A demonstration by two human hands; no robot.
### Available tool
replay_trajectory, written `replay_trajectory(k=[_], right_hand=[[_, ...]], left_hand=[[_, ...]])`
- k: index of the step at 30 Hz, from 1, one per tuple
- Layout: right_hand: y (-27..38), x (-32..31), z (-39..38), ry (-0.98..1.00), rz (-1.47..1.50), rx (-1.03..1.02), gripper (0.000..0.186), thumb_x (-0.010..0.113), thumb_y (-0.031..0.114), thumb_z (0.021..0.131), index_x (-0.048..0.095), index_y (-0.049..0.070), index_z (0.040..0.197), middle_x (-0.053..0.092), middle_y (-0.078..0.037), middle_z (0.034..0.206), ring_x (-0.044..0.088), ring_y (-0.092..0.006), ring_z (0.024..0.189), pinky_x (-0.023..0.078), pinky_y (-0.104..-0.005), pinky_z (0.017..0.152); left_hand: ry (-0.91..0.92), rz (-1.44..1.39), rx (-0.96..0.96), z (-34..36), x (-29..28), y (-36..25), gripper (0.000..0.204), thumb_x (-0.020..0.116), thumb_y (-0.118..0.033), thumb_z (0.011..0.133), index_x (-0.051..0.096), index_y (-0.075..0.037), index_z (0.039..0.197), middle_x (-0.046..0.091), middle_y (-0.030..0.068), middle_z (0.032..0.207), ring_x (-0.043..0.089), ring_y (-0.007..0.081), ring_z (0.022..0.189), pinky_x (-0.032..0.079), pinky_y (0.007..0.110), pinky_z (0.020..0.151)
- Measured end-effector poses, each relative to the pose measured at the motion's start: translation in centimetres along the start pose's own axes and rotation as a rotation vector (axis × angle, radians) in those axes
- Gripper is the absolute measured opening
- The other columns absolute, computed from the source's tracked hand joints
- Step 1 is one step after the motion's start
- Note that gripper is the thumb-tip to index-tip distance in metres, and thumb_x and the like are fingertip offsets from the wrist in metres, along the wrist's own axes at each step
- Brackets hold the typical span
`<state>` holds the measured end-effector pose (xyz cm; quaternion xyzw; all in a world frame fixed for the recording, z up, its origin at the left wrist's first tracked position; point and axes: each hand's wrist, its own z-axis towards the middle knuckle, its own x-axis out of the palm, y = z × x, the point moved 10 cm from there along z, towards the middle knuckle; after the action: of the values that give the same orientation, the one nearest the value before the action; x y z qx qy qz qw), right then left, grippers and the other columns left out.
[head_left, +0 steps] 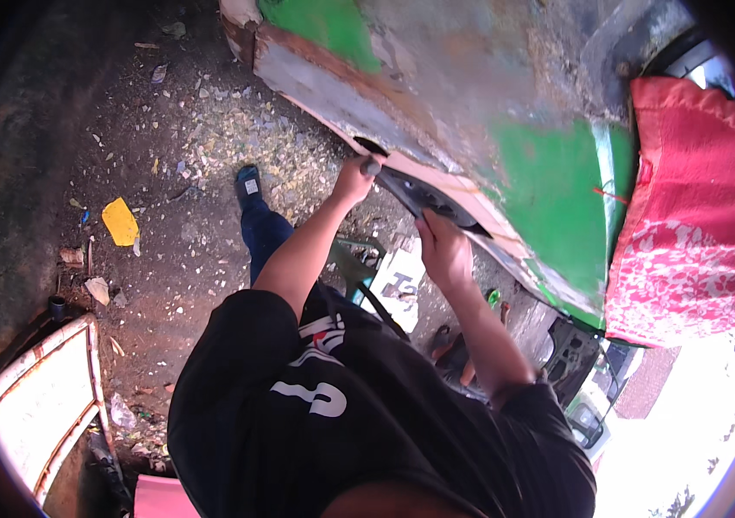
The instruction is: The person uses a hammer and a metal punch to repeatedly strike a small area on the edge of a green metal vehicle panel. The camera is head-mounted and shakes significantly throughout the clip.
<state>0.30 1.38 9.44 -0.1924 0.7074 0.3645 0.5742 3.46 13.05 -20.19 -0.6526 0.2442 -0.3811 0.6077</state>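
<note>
My left hand (pixel 352 180) is closed around the rounded grey end of a dark bar-like tool (pixel 398 191), whose exact kind I cannot make out. The tool slants along the lower side of a vehicle body panel (pixel 449 180), close against it. My right hand (pixel 447 246) is closed at the tool's other end, thumb toward the panel; its fingers are partly hidden. Behind the tool, a dark, long opening (pixel 474 226) shows in the panel. The panel carries green paint (pixel 549 181), grey and brown patches and a pale pinkish strip along its edge.
Paint flakes and debris cover the dark ground (pixel 212 138), with a yellow scrap (pixel 120 222) at left. A white rusty-edged panel (pixel 48 406) stands at lower left. A red patterned cloth (pixel 687 216) hangs over the vehicle at right. Another person's foot (pixel 468 373) shows beyond my right forearm.
</note>
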Motion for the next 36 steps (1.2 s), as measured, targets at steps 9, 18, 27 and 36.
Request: replay_trajectory(k=[9, 18, 27, 36], right_hand=[[-0.5, -2.0, -2.8, -0.018, 0.249, 0.124, 0.020, 0.065, 0.010, 0.094, 0.066, -0.001, 0.110, 0.061, -0.016, 0.073, 0.059, -0.0284, 0.061, 0.047, -0.0354, 0.059], [-2.1, -1.7, -4.3, -0.030, 0.246, 0.192, 0.024, 0.066, 0.016, 0.093, 0.068, -0.001, 0.110, 0.066, -0.018, 0.078, 0.067, -0.0338, 0.068, 0.051, -0.0398, 0.062], [-0.6, -0.3, -0.8, 0.005, 0.229, 0.151, 0.029, 0.065, 0.015, 0.094, 0.066, 0.002, 0.120, 0.067, -0.019, 0.081, 0.064, -0.0250, 0.064, 0.050, -0.0335, 0.063], [7.0, 0.5, 7.4, 0.106, -0.065, -0.201, 0.043, 0.063, 0.007, 0.090, 0.063, 0.018, 0.132, 0.067, -0.015, 0.085, 0.066, -0.0316, 0.075, 0.052, -0.0414, 0.067]], left_hand=[[0.063, -0.478, 0.084, -0.6, -0.1, -5.1, 0.014, 0.059, 0.011, 0.088, 0.062, -0.001, 0.094, 0.071, 0.0085, 0.108, 0.063, 0.0115, 0.089, 0.050, 0.026, 0.081], [-0.086, -0.297, 0.131, 0.6, -1.8, -7.0, 0.012, 0.063, 0.005, 0.092, 0.057, -0.003, 0.086, 0.071, 0.0115, 0.108, 0.064, 0.0135, 0.097, 0.051, 0.026, 0.086], [0.065, -0.463, -0.005, 3.6, -1.9, -5.5, 0.018, 0.060, 0.009, 0.090, 0.052, -0.004, 0.080, 0.070, 0.0111, 0.102, 0.065, 0.0180, 0.104, 0.049, 0.031, 0.096], [0.056, -0.605, 0.028, 5.5, -1.5, -4.4, 0.019, 0.062, 0.007, 0.090, 0.053, -0.005, 0.078, 0.066, 0.0049, 0.090, 0.066, 0.0191, 0.102, 0.051, 0.033, 0.095]])
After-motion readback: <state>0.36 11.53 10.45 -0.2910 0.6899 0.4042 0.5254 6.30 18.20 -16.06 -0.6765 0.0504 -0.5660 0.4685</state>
